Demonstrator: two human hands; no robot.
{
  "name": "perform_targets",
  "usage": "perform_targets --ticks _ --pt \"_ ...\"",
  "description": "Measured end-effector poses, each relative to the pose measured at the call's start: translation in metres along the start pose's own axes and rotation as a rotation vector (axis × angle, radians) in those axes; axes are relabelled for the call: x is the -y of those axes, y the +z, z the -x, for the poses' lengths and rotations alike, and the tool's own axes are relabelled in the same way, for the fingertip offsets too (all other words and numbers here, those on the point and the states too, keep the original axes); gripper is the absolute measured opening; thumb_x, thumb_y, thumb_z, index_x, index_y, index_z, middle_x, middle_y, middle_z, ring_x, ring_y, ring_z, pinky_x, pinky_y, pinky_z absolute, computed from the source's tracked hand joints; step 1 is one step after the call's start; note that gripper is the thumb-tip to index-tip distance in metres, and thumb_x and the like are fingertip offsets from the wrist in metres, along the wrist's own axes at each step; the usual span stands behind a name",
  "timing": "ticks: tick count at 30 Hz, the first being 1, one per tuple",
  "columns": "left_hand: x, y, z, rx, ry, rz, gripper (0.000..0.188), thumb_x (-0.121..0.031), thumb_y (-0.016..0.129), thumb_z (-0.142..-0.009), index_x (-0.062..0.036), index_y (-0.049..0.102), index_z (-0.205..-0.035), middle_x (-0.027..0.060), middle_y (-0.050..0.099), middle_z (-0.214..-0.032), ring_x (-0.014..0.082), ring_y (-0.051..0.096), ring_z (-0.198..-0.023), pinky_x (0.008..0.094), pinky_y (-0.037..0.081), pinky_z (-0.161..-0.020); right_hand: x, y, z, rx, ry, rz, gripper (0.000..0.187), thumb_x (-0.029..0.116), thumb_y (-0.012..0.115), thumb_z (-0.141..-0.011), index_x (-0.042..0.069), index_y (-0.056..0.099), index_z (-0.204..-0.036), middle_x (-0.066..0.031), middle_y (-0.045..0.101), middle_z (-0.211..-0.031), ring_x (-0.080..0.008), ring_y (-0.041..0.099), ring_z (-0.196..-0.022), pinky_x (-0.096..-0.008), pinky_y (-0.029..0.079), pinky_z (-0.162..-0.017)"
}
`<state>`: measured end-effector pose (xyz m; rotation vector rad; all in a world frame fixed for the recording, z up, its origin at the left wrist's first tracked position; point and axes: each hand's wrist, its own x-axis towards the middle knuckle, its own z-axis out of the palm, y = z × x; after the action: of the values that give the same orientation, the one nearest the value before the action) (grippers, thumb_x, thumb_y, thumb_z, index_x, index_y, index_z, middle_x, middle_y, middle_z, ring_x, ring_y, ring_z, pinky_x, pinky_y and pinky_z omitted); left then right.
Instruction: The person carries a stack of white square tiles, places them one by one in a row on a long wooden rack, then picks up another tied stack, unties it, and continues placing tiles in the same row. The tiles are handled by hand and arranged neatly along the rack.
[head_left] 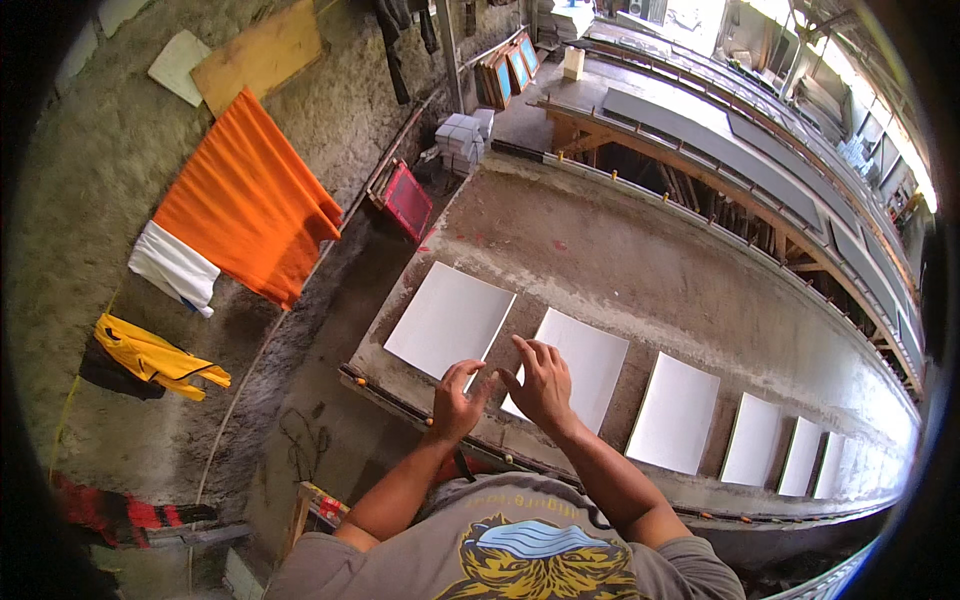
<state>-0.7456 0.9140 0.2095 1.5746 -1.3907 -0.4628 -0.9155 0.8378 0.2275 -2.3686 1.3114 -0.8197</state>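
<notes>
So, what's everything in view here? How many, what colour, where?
White sheets: at least six, white, in a row on the near table
Near table: one, brown-grey, centre to right
Grey boards: several, grey, on tables behind
Orange cloth: one, orange, on the left
White cloth: one, white, beside the orange cloth
Yellow garment: one, yellow, lower left
Red frame: one, red, near the table's far-left corner
Blue-paned frames: several, blue and brown, top centre
Wooden board: one, tan, top left
Shirt: one, grey, bottom centre
Left hand: one, bare, by the leftmost sheet
Right hand: one, bare, at the second sheet
</notes>
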Motion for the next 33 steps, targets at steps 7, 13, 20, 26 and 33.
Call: perform_targets --ticks 7,13,20,26,33 --pt "0.026 -0.008 -0.003 -0.003 -0.012 0.028 0.040 -0.030 0.078 -0.093 -0.0007 0.067 -0.118 0.0178 0.071 -0.115 0.0344 0.068 -0.109 0.0448 0.053 -0.095 0.009 0.013 -0.016 0.045 -0.030 0.035 0.064 0.035 0.080 -0.085 0.010 0.057 -0.140 -0.0106 0.063 -0.127 -0.0307 0.059 -0.118 -0.0443 0.048 -0.099" --pt "0.030 -0.005 -0.002 0.052 -0.082 0.053 0.035 -0.031 0.075 -0.095 -0.0027 0.069 -0.114 0.0184 0.071 -0.116 0.0364 0.068 -0.110 0.0446 0.053 -0.097 0.009 0.006 -0.025 0.046 0.022 0.032 0.063 0.034 0.080 -0.086 0.010 0.059 -0.140 -0.0120 0.064 -0.126 -0.0317 0.060 -0.118 -0.0449 0.048 -0.100" --pt "0.036 0.011 -0.016 0.099 -0.027 0.012 0.033 -0.028 0.077 -0.094 -0.0031 0.069 -0.114 0.0179 0.071 -0.115 0.0364 0.068 -0.108 0.0440 0.054 -0.096 -0.010 0.005 -0.022 0.056 0.045 0.034 0.062 0.036 0.080 -0.087 0.011 0.059 -0.140 -0.0131 0.064 -0.127 -0.0330 0.060 -0.120 -0.0461 0.050 -0.098" --pt "0.021 0.017 -0.026 0.147 -0.040 -0.009 0.030 -0.024 0.076 -0.094 -0.0029 0.069 -0.114 0.0177 0.072 -0.113 0.0348 0.070 -0.104 0.0433 0.055 -0.092 -0.014 -0.002 -0.025 0.075 0.077 0.017 0.060 0.035 0.080 -0.087 0.011 0.060 -0.139 -0.0130 0.065 -0.124 -0.0329 0.061 -0.117 -0.0463 0.050 -0.097" --pt "0.020 0.003 -0.041 0.180 -0.087 -0.003 0.031 -0.026 0.076 -0.094 -0.0026 0.070 -0.113 0.0177 0.071 -0.114 0.0349 0.069 -0.107 0.0431 0.054 -0.096 -0.011 0.006 -0.046 0.096 0.086 -0.001 0.062 0.037 0.077 -0.088 0.010 0.059 -0.140 -0.0121 0.064 -0.125 -0.0317 0.060 -0.118 -0.0452 0.048 -0.098"
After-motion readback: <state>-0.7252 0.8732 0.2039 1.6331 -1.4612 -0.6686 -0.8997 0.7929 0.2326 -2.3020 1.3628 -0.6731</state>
